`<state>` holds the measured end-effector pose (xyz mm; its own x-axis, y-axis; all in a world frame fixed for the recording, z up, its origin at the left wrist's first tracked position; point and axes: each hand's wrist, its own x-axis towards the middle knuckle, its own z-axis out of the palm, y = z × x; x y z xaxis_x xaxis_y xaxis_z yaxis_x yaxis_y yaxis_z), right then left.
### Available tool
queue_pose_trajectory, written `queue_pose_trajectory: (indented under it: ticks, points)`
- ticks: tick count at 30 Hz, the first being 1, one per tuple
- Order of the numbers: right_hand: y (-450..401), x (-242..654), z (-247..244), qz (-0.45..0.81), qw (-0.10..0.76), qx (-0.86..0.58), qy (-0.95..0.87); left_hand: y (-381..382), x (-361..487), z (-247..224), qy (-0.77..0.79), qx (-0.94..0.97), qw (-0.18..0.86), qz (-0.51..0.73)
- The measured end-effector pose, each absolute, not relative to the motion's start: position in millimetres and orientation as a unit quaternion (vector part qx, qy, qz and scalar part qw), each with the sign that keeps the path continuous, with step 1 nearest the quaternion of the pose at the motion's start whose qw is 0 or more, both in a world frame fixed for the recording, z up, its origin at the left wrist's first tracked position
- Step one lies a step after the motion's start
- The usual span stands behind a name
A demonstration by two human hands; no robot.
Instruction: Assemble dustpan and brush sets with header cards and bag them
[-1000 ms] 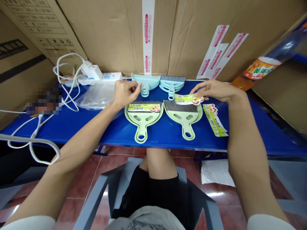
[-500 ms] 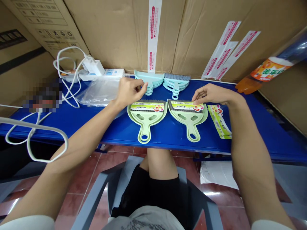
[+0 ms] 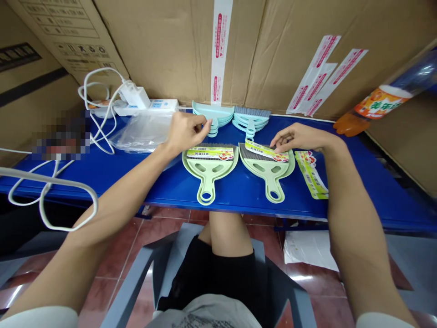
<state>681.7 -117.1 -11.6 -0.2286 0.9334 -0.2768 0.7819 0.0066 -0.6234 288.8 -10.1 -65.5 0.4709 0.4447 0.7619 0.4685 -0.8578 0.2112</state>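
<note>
My left hand (image 3: 189, 130) hovers with curled fingers just above a light-green dustpan with a brush (image 3: 205, 171) nested in it; I see nothing in its grip. On that brush's grey bristles lies a yellow-green printed label card (image 3: 211, 153). My right hand (image 3: 296, 136) has thumb and fingertips on the right end of another label card (image 3: 264, 150). This card lies slanted over the bristles of a second light-green dustpan and brush set (image 3: 269, 171). To its right, more label cards (image 3: 310, 175) rest on the blue table (image 3: 164, 184), partly behind my right forearm.
Stacked light-blue dustpans (image 3: 218, 111) and light-blue brushes (image 3: 250, 120) stand at the back. Clear plastic bags (image 3: 145, 132) lie left, by a white power strip (image 3: 160, 105) and cables. An orange drink bottle (image 3: 372, 109) leans at right; cardboard boxes (image 3: 170, 50) wall the rear.
The label card under my right hand has turned slightly, its left end now farther up toward the back. My right hand has shifted slightly left; my left hand stays nearly in place.
</note>
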Motion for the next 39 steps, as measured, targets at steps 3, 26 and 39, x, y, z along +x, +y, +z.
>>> queue_pose_trajectory:
  ticks: [3, 26, 39]
  points:
    - [-117, 680, -11, 0.334, 0.097, -0.609, -0.713, -11, 290, -64, -0.258, -0.857, 0.008, -0.447]
    - [-114, 669, -14, 0.311, 0.129, -0.616, -0.712, -13, 289, -63, -0.257, -0.860, 0.011, -0.440]
    - [-115, 666, -16, 0.280, 0.148, -0.610, -0.726, -12, 288, -64, -0.256, -0.862, 0.021, -0.438]
